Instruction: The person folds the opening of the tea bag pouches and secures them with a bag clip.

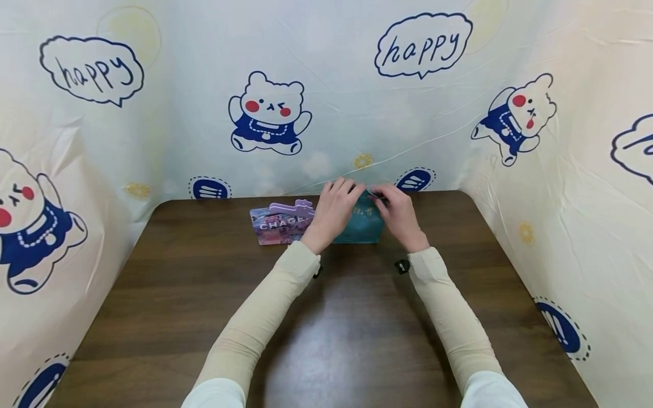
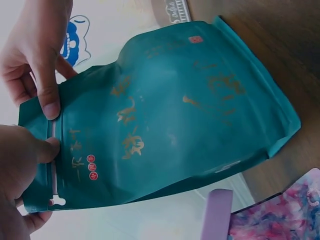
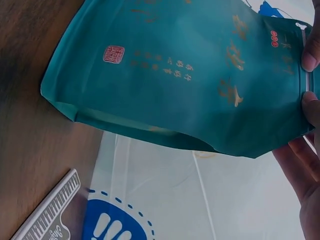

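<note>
A teal zip-top pouch (image 1: 357,228) with gold characters stands upright at the back of the table. My left hand (image 1: 334,209) and right hand (image 1: 400,215) both pinch its top edge. In the left wrist view, the left thumb and the right thumb lie close together on the pale zip strip (image 2: 54,175), fingers behind the pouch. The right wrist view shows the pouch's front (image 3: 190,75) bulging below the strip, with a red seal mark near its base.
Left of the pouch stands a pink and purple printed bag (image 1: 272,225) with a lilac clip (image 1: 292,209) along its top. A piano-key patterned item (image 3: 47,212) lies right of the pouch. A patterned cloth backdrop (image 1: 336,113) rises behind the table (image 1: 326,328).
</note>
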Demonstrator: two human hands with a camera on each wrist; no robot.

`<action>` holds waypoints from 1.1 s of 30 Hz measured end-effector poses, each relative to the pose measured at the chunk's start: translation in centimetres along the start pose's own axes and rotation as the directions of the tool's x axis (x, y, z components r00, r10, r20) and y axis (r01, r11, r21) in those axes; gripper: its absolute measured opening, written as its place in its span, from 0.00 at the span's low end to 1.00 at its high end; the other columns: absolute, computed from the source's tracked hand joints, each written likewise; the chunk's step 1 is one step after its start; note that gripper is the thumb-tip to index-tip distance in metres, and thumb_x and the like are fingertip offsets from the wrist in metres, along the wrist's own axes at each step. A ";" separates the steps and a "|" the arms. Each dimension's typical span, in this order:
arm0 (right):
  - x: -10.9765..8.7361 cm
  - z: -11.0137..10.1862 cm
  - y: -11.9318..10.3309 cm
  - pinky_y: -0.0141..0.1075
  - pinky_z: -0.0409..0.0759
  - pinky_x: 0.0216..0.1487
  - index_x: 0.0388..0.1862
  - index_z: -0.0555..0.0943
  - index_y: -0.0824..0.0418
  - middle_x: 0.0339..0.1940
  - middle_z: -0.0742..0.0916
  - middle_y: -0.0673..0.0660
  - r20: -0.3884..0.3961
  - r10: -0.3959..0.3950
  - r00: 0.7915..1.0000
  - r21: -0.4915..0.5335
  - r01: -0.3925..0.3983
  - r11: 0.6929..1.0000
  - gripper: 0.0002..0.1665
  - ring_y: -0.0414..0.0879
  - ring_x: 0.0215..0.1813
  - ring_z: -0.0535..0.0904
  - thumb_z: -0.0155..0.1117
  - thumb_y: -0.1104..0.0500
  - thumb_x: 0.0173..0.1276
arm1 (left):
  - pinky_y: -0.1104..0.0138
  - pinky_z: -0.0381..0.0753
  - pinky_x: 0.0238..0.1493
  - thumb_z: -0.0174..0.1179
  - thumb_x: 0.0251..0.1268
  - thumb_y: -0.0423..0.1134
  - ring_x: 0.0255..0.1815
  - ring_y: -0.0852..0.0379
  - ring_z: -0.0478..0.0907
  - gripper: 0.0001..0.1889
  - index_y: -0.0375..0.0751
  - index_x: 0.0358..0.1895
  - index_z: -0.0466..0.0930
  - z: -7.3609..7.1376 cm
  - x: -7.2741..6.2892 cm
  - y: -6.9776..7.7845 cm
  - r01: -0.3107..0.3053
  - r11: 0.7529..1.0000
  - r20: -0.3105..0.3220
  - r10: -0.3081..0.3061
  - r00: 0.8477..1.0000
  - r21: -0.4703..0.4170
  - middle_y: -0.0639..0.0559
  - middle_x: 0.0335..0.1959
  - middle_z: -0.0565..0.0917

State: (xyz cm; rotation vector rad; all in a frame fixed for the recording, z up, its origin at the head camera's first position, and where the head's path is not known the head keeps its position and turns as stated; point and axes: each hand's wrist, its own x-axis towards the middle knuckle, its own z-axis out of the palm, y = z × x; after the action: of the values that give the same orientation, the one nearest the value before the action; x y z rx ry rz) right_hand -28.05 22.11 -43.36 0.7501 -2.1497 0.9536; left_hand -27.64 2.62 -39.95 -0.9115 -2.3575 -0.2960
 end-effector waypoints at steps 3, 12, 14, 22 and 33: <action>-0.1 -0.3 -0.1 0.47 0.84 0.47 0.45 0.84 0.67 0.44 0.88 0.62 0.012 -0.006 1.000 0.007 0.006 1.000 0.08 0.54 0.45 0.85 0.68 0.70 0.68 | 0.55 0.77 0.55 0.69 0.65 0.32 0.53 0.48 0.79 0.18 0.45 0.57 0.82 -0.2 0.1 0.0 -0.011 1.000 0.001 0.011 1.000 -0.022 0.47 0.50 0.85; -0.1 -1.5 -1.7 0.45 0.85 0.40 0.43 0.84 0.66 0.40 0.87 0.62 0.012 -0.040 0.999 0.028 0.040 0.999 0.07 0.52 0.40 0.85 0.67 0.72 0.67 | 0.56 0.78 0.52 0.64 0.68 0.28 0.50 0.49 0.80 0.16 0.45 0.56 0.84 -1.9 -0.4 0.8 -0.020 0.999 -0.029 0.018 0.999 -0.041 0.48 0.46 0.85; -0.1 -1.6 -2.1 0.45 0.85 0.39 0.42 0.85 0.66 0.39 0.87 0.61 -0.001 -0.043 0.999 0.037 0.043 0.998 0.08 0.51 0.38 0.85 0.68 0.73 0.67 | 0.56 0.78 0.52 0.64 0.67 0.28 0.50 0.49 0.80 0.16 0.45 0.55 0.84 -2.4 -0.5 1.1 -0.019 0.999 -0.033 0.017 0.999 -0.044 0.48 0.46 0.85; -0.4 -0.3 -4.0 0.41 0.85 0.37 0.43 0.85 0.67 0.39 0.87 0.62 -0.006 -0.085 0.996 0.070 0.085 0.994 0.08 0.50 0.37 0.85 0.67 0.74 0.66 | 0.57 0.78 0.49 0.66 0.66 0.28 0.48 0.49 0.80 0.15 0.45 0.53 0.86 -4.2 -2.5 1.2 0.032 0.999 -0.043 -0.034 0.998 -0.039 0.49 0.44 0.86; -0.4 3.0 -5.6 0.39 0.85 0.36 0.43 0.85 0.65 0.39 0.87 0.60 0.036 -0.080 0.996 0.170 0.073 0.983 0.08 0.47 0.36 0.85 0.67 0.73 0.67 | 0.55 0.76 0.48 0.71 0.59 0.26 0.47 0.47 0.78 0.17 0.44 0.51 0.86 -5.3 -5.6 -0.5 0.110 0.991 -0.039 -0.114 0.993 -0.081 0.47 0.44 0.85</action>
State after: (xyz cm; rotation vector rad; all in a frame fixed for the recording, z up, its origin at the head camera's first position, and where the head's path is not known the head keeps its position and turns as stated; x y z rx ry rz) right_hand -24.82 16.67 -42.97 0.9355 -2.0784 1.0976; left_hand -22.28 -2.85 -38.99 -0.8016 -2.3758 -0.4522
